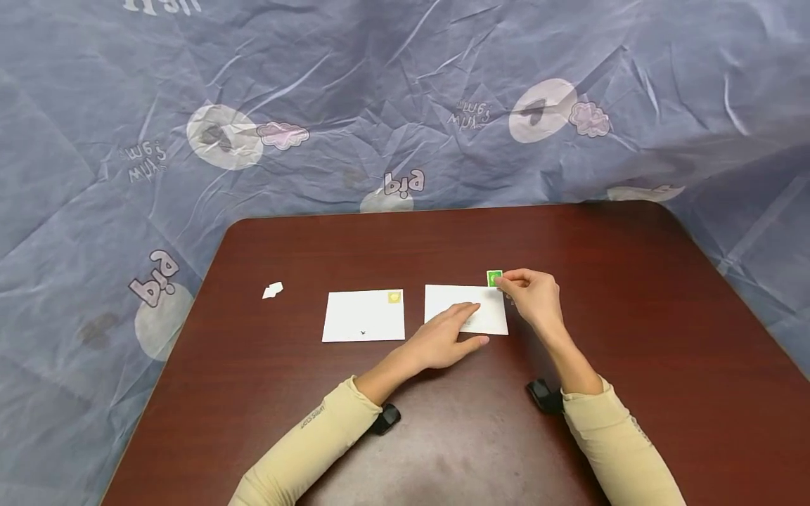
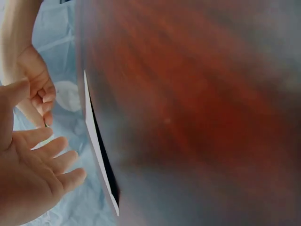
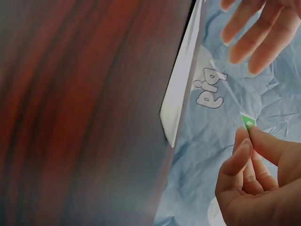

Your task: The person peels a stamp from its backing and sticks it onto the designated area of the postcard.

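Observation:
A small green stamp with a white border (image 1: 494, 278) is pinched between the thumb and fingertips of my right hand (image 1: 536, 296). In the head view it overlaps the top right corner of a white envelope (image 1: 436, 299). The right wrist view shows the stamp (image 3: 249, 121) held up at the fingertips. My left hand (image 1: 443, 339) reaches over the lower middle of that envelope, fingers extended and spread, and holds nothing. Part of the envelope is hidden beneath it. In the left wrist view my left hand (image 2: 33, 174) shows its palm side with the fingers apart.
To the left lies a second white envelope (image 1: 361, 316) with a yellow stamp (image 1: 394, 297) at its top right corner. Small white paper scraps (image 1: 273, 289) sit farther left on the brown table (image 1: 380, 246). A crumpled blue-grey printed cloth (image 1: 354, 91) hangs behind the table.

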Demonstrator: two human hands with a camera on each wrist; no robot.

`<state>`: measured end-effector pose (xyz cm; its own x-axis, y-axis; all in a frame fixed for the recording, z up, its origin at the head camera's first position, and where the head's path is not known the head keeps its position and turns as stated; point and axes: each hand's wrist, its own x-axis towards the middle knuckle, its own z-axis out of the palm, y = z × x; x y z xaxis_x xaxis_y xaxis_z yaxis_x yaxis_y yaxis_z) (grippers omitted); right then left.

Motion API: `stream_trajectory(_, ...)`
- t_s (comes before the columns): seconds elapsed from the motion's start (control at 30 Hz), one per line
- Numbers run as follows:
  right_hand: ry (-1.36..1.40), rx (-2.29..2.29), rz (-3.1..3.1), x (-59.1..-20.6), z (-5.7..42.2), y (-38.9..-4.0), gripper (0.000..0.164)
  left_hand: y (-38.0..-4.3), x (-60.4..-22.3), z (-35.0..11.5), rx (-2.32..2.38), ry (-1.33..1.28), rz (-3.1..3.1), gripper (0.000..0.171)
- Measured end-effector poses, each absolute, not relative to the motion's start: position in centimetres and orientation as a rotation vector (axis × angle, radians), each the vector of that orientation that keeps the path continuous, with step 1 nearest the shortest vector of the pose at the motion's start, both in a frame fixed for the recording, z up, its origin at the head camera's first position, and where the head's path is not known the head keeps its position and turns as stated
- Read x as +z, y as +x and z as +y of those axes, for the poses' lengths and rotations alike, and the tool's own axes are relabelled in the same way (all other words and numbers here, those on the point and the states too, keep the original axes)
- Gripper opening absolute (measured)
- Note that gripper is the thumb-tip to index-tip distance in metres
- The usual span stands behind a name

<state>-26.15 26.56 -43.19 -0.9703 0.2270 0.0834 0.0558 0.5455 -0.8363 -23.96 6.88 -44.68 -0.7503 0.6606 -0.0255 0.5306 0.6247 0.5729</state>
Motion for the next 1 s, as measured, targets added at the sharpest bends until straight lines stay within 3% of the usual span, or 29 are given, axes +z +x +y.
stream_trajectory(0.3,-0.337,1.54,-2.785,-43.9,27.5,-27.7,0.026,-24.7,-44.6,8.9,0.447,1.072,2.647,0.072)
stream_trajectory(1.0,-0.427,1.744,-2.847,-44.5,28.3,-28.6,0.025,-24.6,-45.4,10.9,0.132,0.866,2.607,0.086)
